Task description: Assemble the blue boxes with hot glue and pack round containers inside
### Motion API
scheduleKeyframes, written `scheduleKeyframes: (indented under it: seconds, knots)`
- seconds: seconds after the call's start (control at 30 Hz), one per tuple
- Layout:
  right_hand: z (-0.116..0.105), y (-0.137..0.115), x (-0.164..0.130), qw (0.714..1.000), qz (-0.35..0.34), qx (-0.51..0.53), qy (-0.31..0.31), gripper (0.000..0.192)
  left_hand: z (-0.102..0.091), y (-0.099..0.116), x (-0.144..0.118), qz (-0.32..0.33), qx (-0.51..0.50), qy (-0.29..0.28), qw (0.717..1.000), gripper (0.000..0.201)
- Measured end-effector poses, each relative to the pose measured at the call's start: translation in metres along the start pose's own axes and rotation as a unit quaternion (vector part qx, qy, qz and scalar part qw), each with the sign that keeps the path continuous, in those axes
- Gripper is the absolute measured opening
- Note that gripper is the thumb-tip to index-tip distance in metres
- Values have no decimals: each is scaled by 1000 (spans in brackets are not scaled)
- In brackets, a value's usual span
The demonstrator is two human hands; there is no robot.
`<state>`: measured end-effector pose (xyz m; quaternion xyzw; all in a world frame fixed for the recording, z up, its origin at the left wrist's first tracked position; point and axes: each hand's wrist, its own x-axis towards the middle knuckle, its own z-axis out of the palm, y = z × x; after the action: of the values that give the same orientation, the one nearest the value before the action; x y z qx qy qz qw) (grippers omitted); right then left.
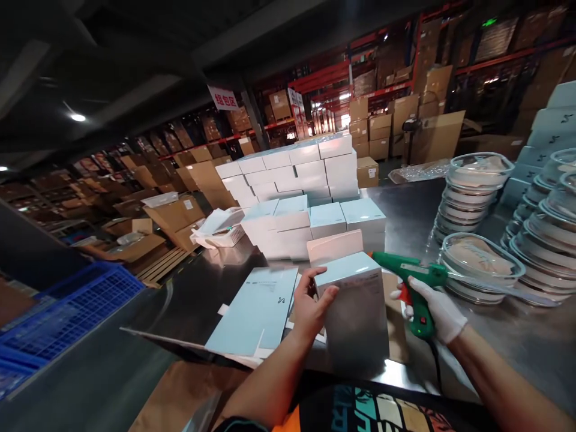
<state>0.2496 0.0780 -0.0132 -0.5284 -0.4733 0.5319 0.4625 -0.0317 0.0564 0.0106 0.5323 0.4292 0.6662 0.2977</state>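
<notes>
Upright on the metal table in front of me stands a light-blue box. My left hand, bare, grips its left edge, with the thumb on the near face and the fingers behind. A white glove covers my right hand, which is wrapped round the handle of a green hot glue gun with a red trigger. The gun's orange tip is close to the box's top right corner; I cannot tell whether they touch. Left of the box lie flat light-blue cartons. A pale flap stands up behind it.
Stacked white boxes form a wall at the table's back. Clear round containers are piled at right, near more light-blue boxes. A white basket sits at back left; a blue crate is beyond the table. A cord hangs from the gun.
</notes>
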Motion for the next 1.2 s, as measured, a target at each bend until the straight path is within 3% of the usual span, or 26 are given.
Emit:
scheduleKeyframes:
  seconds: [0.1, 0.2, 0.3, 0.37, 0.47, 0.53, 0.63, 0.7, 0.77, 0.87, 0.93, 1.0, 1.07, 1.13, 1.2]
  knots:
    - [-10, 27, 15, 996, 74, -38, 27, 61, -2, -2, 1, -23, -14, 2, 1000, 68]
    - [-26, 37, 26, 990, 15, -118, 83, 59, -2, -6, 1, -27, -11, 8, 1000, 70]
    - [-26, 22, 21, 983, -44, -137, 112, 53, 3, -9, -1, -15, -18, -8, 1000, 73]
    - [-10, 2, 10, 985, -120, -90, 85, 66, 9, -10, -4, -2, -27, -26, 999, 73]
    - [22, -30, -7, 972, -236, -17, -5, 81, 17, -13, -8, -1, -45, -76, 996, 71]
    - [34, -43, -13, 964, -261, -30, -31, 75, 18, -15, -10, -3, -55, -110, 992, 69]
    - [31, -40, -12, 958, -273, -78, -43, 73, 17, -21, -10, 37, -65, -110, 991, 60]
    - [21, -28, -8, 941, -312, -124, -47, 75, 16, -26, -8, 68, -101, -92, 988, 57]
    - [12, -15, -7, 911, -376, -160, -51, 62, 14, -30, -5, 100, -128, -99, 982, 52]
    - [9, -4, -11, 860, -478, -165, -72, 31, 6, -33, 1, 183, -90, -142, 969, 28]
    - [14, -6, -18, 829, -529, -165, -76, 30, -2, -30, 6, 233, -58, -164, 957, 15]
    - [23, -12, -25, 802, -566, -181, -66, 35, -11, -18, 11, 274, -7, -198, 941, 13]
    - [32, -19, -31, 775, -594, -208, -54, 39, -17, 2, 17, 318, 127, -251, 905, 19]
    - [39, -25, -35, 741, -624, -243, -53, 47, -19, 27, 21, 346, 287, -315, 836, 36]
    - [36, -29, -33, 723, -626, -287, -64, 62, -18, 48, 24, 348, 377, -371, 774, 54]
